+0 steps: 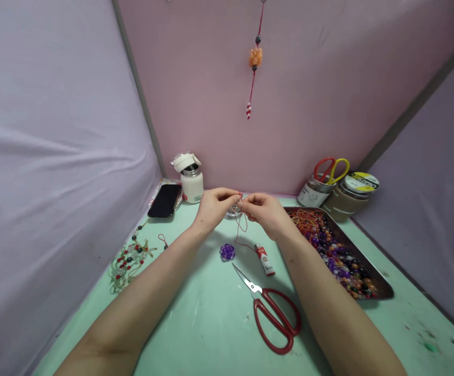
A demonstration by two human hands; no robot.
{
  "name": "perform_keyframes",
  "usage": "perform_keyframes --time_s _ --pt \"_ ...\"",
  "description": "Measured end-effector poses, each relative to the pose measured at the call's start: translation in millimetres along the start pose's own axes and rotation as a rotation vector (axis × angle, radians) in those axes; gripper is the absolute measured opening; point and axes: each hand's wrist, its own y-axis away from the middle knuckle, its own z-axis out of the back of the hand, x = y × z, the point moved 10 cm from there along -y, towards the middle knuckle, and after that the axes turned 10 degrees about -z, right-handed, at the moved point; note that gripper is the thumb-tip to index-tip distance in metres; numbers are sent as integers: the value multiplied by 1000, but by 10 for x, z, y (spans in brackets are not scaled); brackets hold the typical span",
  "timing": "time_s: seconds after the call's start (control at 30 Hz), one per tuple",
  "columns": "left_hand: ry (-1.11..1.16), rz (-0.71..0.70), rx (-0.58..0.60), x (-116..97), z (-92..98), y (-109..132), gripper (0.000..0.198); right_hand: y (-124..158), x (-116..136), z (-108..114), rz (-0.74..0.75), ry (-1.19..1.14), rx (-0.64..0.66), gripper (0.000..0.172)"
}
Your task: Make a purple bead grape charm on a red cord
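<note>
My left hand [217,205] and my right hand [264,209] meet above the table, fingertips pinched close together on a thin red cord [246,223]. From there the cord hangs in a loop and trails down toward a red and white lighter [265,260]. Any small bead between the fingertips is too small to make out. Partly hidden behind the hands is a small clear dish [233,213]. Below them lies a purple beaded ball [227,252]. Scissors with red handles [268,310] rest in front, tips pointing to the upper left.
On the right a dark tray [371,263] holds many loose beads and tangled cord. Behind it are a jar with scissors [315,190] and a brown jar [346,198]. At left are a phone [165,201], a white bottle [192,183] and beaded strings [127,261]. A beaded pendant [255,57] hangs behind.
</note>
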Motion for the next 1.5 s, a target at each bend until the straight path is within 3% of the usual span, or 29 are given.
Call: perform_keyframes --time_s 0.23,0.4,0.63,0.83,0.97,1.17,1.33,1.5 --pt "-32 -41 67 -16 -56 4 16 -32 -13 80 6 -112 -31 40" --pt "-22 -74 124 -35 -99 7 17 -12 26 47 11 -162 11 30" --pt "-6 -57 169 -61 -154 31 19 18 129 182 131 -117 -126 23" --pt "21 -34 212 -18 -205 50 18 23 144 215 143 -128 -135 20" --pt "27 17 270 35 -241 66 20 135 321 412 213 -300 -182 21" --pt "26 150 404 93 -342 156 20 352 588 935 409 -531 -365 25" --pt "-4 199 593 102 -457 274 21 449 652 1185 551 -491 -493 22" --pt "19 201 703 78 -531 345 20 400 588 1264 574 -436 -558 20"
